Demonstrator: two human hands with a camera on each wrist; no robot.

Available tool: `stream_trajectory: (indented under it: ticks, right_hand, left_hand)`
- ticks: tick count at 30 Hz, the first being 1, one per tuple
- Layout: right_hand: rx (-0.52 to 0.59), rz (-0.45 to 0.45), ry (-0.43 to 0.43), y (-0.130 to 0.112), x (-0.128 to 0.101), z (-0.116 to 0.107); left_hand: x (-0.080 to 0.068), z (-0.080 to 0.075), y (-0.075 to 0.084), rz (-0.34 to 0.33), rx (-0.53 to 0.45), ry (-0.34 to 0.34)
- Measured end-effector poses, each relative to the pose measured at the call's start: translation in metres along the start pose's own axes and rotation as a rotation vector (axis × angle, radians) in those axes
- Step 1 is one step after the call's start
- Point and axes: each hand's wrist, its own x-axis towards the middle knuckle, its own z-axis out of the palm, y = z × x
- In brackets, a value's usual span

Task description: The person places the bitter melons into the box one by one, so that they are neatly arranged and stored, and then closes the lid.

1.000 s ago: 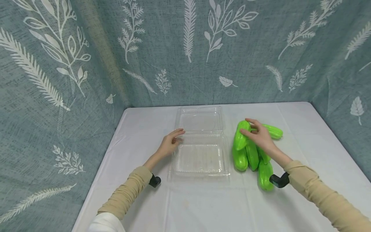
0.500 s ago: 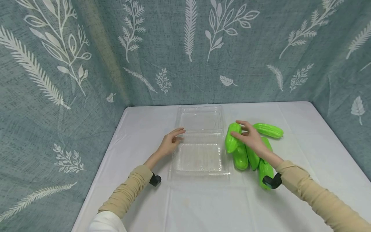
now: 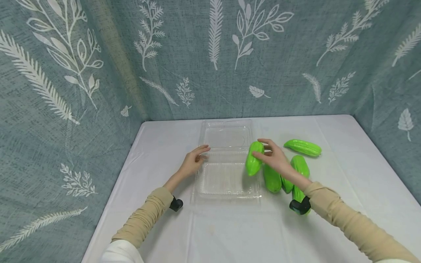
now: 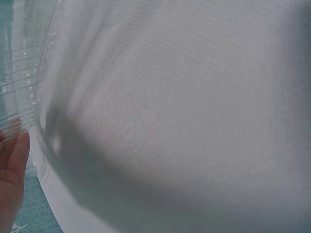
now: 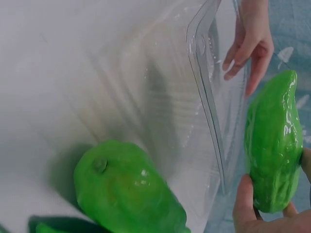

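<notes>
My right hand holds a glossy bright-green gourd between thumb and fingers, raised over the right side of a clear plastic clamshell box. In the right wrist view this gourd has a tapered tip pointing up. The box lies unfolded, its lid flat at the back and no gourds in its tray. My left hand rests at the box's left edge near the hinge, its fingers relaxed and mostly straight. Only part of this hand shows in the left wrist view, against the plastic.
To the right of the box lie several more green gourds, partly hidden under my right forearm. One gourd lies apart, farther back. White cloth covers the table, and a leaf-patterned teal curtain hangs behind and at both sides.
My right hand has lifted the gourd off the pile and carried it left, from above the other gourds to over the box's right edge. My left hand stays put.
</notes>
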Motion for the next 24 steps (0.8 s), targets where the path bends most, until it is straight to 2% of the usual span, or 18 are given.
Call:
stream_trajectory:
  ticks: [6, 11, 18, 24]
  right_hand:
    - [0.049, 0.022, 0.003, -0.003, 0.002, 0.007]
    - [0.037, 0.022, -0.007, -0.004, 0.002, 0.014]
    - [0.051, 0.001, -0.040, -0.002, 0.005, 0.027]
    - [0.008, -0.048, -0.056, -0.002, 0.005, 0.037]
  left_hand:
    - [0.000, 0.000, -0.002, -0.004, -0.019, -0.007]
    - [0.001, 0.000, -0.002, 0.000, -0.018, -0.007]
    - [0.001, 0.001, -0.001, -0.011, -0.003, -0.006]
    - [0.001, 0.001, -0.003, -0.008, -0.006, -0.011]
